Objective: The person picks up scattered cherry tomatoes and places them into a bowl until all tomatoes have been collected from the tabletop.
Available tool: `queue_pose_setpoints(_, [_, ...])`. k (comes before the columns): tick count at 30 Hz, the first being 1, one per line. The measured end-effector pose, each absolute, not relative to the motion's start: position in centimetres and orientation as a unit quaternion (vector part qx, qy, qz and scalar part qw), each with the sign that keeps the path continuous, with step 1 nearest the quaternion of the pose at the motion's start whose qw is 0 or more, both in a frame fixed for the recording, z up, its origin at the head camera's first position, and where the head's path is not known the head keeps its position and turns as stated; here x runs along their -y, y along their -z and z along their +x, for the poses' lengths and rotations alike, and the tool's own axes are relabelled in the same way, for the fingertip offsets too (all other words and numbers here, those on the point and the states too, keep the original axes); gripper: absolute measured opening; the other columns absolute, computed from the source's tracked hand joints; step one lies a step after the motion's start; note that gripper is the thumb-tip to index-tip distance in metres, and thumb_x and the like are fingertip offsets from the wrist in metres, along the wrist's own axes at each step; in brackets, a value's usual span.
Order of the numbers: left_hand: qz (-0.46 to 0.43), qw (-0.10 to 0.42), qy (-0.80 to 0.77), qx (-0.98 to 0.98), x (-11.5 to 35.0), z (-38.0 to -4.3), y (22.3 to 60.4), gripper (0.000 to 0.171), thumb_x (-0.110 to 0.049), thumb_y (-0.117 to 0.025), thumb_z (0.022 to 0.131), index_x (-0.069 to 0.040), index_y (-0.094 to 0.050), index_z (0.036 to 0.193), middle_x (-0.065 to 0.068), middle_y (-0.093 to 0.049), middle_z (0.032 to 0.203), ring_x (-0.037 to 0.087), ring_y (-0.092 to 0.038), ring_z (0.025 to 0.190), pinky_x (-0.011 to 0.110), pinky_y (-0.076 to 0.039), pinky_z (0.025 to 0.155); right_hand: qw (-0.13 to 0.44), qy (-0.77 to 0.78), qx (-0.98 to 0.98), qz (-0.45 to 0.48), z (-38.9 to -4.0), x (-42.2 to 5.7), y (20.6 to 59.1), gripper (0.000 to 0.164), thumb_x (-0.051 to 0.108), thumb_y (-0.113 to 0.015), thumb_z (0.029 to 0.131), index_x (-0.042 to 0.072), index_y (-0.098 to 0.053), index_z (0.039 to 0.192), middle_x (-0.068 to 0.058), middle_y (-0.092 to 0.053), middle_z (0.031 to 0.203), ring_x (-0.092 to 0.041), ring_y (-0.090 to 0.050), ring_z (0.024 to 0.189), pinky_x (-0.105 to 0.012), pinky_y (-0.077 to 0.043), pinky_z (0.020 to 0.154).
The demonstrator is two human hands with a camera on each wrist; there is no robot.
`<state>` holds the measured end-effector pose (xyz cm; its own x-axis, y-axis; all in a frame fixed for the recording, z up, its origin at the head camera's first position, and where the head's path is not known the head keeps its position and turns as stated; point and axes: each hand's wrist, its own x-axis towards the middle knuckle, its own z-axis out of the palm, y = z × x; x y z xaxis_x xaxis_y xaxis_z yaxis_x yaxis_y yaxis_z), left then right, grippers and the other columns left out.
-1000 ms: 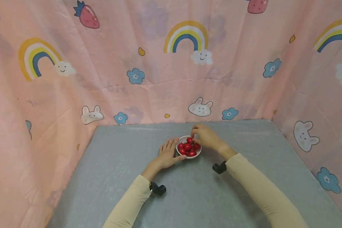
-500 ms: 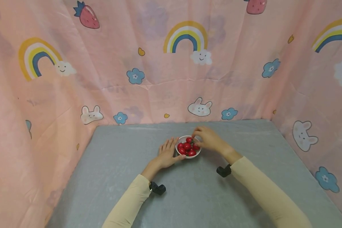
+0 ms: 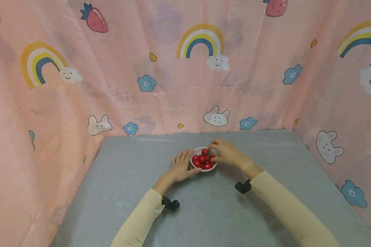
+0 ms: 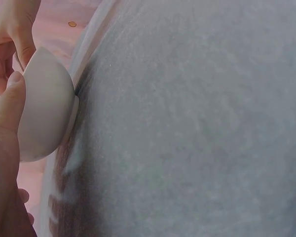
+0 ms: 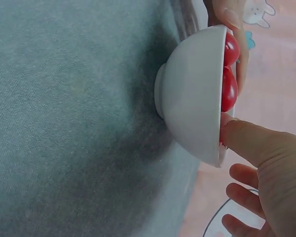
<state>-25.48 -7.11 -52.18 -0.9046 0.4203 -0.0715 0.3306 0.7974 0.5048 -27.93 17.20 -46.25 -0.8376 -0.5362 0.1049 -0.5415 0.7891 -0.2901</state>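
Note:
A white bowl (image 3: 201,171) full of several red cherry tomatoes (image 3: 202,159) with green stems stands on the grey table. My left hand (image 3: 180,169) rests at the bowl's left side, fingers straight, its thumb at the near rim. In the left wrist view that thumb (image 4: 12,101) touches the bowl's wall (image 4: 49,103). My right hand (image 3: 227,152) reaches over the right rim, thumb and forefinger at the tomatoes. In the right wrist view, the right thumb (image 5: 241,138) dips inside the bowl (image 5: 195,94); its tip is hidden, so whether it pinches a tomato is unclear.
The grey cloth-covered table (image 3: 201,216) spreads around the bowl. A pink curtain (image 3: 160,106) printed with rainbows, rabbits and flowers hangs behind it and at both sides. Black wrist cameras (image 3: 171,204) sit below both hands.
My right hand has come slightly lower and closer over the bowl's right side, its thumb further onto the tomatoes. The tomatoes there have shifted a little. The left hand stays in place.

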Motion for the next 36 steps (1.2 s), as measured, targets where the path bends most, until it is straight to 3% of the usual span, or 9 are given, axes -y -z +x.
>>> queue_pose_setpoints(9, [0.198, 0.092, -0.247, -0.944, 7.08, -25.50, 52.22, 0.094, -0.070, -0.050, 0.091, -0.025, -0.006, 0.161, 0.013, -0.009, 0.168, 0.039, -0.006, 0.155, 0.062, -0.011, 0.120, 0.023, -0.151, 0.943, 0.295, -28.02, -17.29, 46.51, 0.046, 0.035, -0.079, 0.083, 0.018, -0.069, 0.124, -0.007, -0.065, 0.123, -0.028, -0.058, 0.117, -0.052, -0.049, 0.100])
queue_pose_setpoints(19, [0.194, 0.089, -0.244, -0.946, 7.00, -25.43, 52.18, 0.093, -0.068, -0.051, 0.091, -0.026, -0.006, 0.160, 0.012, -0.011, 0.168, 0.038, -0.008, 0.155, 0.061, -0.013, 0.120, 0.029, -0.161, 0.941, 0.297, -28.12, -17.45, 46.50, 0.026, 0.030, -0.077, 0.087, 0.014, -0.075, 0.107, -0.011, -0.064, 0.120, -0.030, -0.057, 0.114, -0.052, -0.050, 0.099])
queue_pose_setpoints(30, [0.196, 0.088, -0.249, -0.945, 7.08, -25.34, 52.32, 0.092, -0.068, -0.051, 0.091, -0.025, -0.007, 0.161, 0.013, -0.011, 0.168, 0.039, -0.008, 0.155, 0.061, -0.013, 0.120, 0.024, -0.153, 0.941, 0.302, -27.93, -17.08, 47.00, 0.020, 0.032, -0.078, 0.085, 0.016, -0.076, 0.096, -0.010, -0.064, 0.121, -0.029, -0.056, 0.115, -0.051, -0.048, 0.100])
queue_pose_setpoints(36, [0.195, 0.092, -0.252, -0.943, 7.09, -25.43, 52.24, 0.090, -0.067, -0.049, 0.093, -0.026, -0.007, 0.161, 0.012, -0.011, 0.168, 0.039, -0.008, 0.155, 0.061, -0.012, 0.120, 0.035, -0.172, 0.940, 0.294, -27.89, -17.08, 46.93, 0.020, 0.028, -0.076, 0.087, 0.012, -0.076, 0.099, -0.011, -0.065, 0.120, -0.030, -0.057, 0.114, -0.051, -0.050, 0.099])
